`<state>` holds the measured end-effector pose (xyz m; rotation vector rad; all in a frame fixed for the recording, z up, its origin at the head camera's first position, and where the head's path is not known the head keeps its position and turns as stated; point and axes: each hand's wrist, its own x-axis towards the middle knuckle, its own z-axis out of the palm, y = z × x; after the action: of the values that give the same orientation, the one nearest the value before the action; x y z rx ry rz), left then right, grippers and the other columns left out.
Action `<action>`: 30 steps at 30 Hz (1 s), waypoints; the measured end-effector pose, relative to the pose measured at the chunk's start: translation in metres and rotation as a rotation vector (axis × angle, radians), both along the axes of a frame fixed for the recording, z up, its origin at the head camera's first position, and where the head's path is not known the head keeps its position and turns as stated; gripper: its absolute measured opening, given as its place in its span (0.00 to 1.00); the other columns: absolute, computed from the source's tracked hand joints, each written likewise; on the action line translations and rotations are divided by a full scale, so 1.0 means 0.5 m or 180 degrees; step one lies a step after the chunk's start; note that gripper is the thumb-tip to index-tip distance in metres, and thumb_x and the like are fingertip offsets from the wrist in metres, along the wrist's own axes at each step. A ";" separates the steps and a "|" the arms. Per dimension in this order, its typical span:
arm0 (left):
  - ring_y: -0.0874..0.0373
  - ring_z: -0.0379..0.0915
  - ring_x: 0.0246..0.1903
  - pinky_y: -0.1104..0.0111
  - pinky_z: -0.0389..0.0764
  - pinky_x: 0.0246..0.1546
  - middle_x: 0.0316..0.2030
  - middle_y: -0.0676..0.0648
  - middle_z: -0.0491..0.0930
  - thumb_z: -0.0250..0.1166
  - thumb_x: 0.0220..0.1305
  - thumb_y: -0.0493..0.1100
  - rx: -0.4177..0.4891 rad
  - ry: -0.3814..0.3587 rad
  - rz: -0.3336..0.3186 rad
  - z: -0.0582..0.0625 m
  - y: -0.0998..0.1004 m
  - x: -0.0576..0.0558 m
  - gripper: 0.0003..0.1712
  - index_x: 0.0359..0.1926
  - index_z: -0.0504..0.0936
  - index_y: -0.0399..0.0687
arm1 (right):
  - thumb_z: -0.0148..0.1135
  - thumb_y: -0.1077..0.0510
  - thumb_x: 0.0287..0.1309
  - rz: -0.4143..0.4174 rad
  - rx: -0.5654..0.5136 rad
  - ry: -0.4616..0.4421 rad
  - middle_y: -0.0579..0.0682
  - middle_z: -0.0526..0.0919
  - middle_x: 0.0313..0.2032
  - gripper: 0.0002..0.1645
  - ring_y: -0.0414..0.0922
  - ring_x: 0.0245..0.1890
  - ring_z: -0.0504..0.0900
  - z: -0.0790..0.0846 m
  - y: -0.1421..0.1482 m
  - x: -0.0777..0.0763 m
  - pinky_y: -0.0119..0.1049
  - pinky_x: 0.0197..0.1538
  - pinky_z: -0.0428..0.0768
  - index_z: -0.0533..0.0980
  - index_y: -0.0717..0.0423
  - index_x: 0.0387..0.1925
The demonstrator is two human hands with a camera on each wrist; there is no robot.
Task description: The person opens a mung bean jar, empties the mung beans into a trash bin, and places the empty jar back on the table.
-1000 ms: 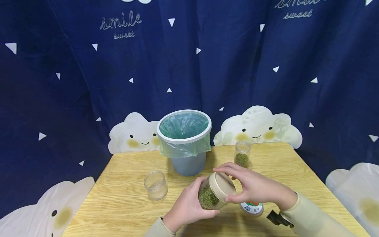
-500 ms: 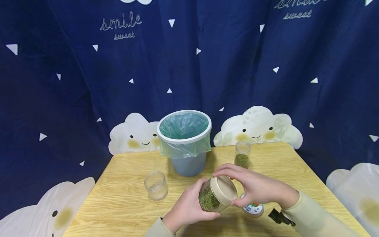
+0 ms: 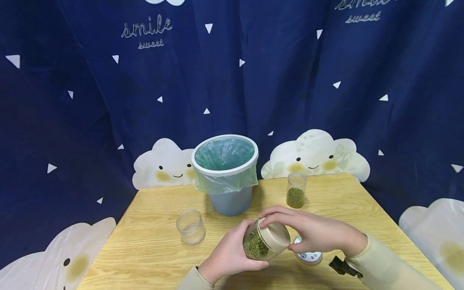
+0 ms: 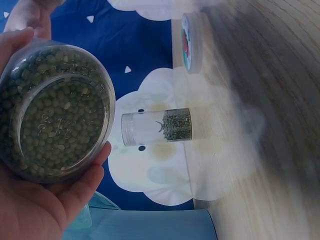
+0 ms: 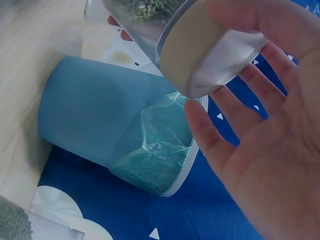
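Note:
My left hand [image 3: 232, 249] grips a clear jar [image 3: 255, 245] of green beans, tilted above the table with its top toward the right. The jar's base and the beans [image 4: 62, 117] inside face the camera in the left wrist view. Around the jar's beige lid [image 3: 274, 235] curl the fingers and thumb of my right hand [image 3: 315, 231]. In the right wrist view the lid [image 5: 192, 47] sits at the jar's mouth, fingertips on its rim. Whether the lid is loose I cannot tell.
A bin [image 3: 232, 201] with a green liner [image 3: 227, 183] stands at the table's back. Left of it is a clear cup [image 3: 191, 227]; right, an uncovered jar [image 3: 296, 193] partly filled with green beans. A round thing with a printed top [image 3: 309, 256] lies below my right hand.
My right hand has shifted slightly down and right, turning at the lid; the lid end of the jar sits a little lower. My left hand keeps its hold with hardly any motion.

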<state>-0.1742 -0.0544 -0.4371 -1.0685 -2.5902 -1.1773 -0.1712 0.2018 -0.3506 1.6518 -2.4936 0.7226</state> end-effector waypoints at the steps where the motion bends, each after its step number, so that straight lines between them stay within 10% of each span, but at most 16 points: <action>1: 0.70 0.75 0.45 0.72 0.78 0.47 0.50 0.61 0.77 0.78 0.38 0.64 0.0002 -0.0003 -0.0001 0.000 0.000 0.000 0.50 0.62 0.63 0.64 | 0.69 0.71 0.34 -0.0013 0.0002 0.0012 0.42 0.63 0.67 0.54 0.38 0.66 0.65 -0.001 0.000 0.000 0.32 0.60 0.73 0.64 0.38 0.66; 9: 0.69 0.74 0.46 0.70 0.77 0.48 0.51 0.61 0.76 0.77 0.38 0.65 0.0009 -0.0111 0.0168 0.001 0.000 0.000 0.53 0.64 0.63 0.64 | 0.74 0.67 0.35 -0.0209 0.0033 0.0299 0.43 0.60 0.70 0.57 0.43 0.66 0.65 -0.002 0.001 0.008 0.42 0.59 0.74 0.60 0.39 0.69; 16: 0.68 0.75 0.45 0.69 0.77 0.48 0.50 0.62 0.76 0.78 0.38 0.63 0.0220 -0.0251 0.0268 0.003 -0.001 -0.004 0.50 0.62 0.63 0.64 | 0.71 0.40 0.50 -0.0599 -0.0188 0.0310 0.41 0.61 0.67 0.47 0.42 0.65 0.66 -0.004 -0.004 0.007 0.43 0.59 0.75 0.60 0.41 0.69; 30: 0.68 0.75 0.44 0.70 0.78 0.47 0.49 0.62 0.77 0.80 0.37 0.60 0.0281 -0.0115 0.0333 0.001 0.001 -0.007 0.49 0.60 0.65 0.62 | 0.59 0.28 0.53 -0.1417 -0.0074 -0.0434 0.36 0.71 0.58 0.43 0.35 0.47 0.77 -0.004 -0.016 0.008 0.35 0.45 0.80 0.63 0.40 0.67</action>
<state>-0.1779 -0.0540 -0.4364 -0.8914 -2.5591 -1.2839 -0.1674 0.1936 -0.3525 1.0059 -2.7846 0.8204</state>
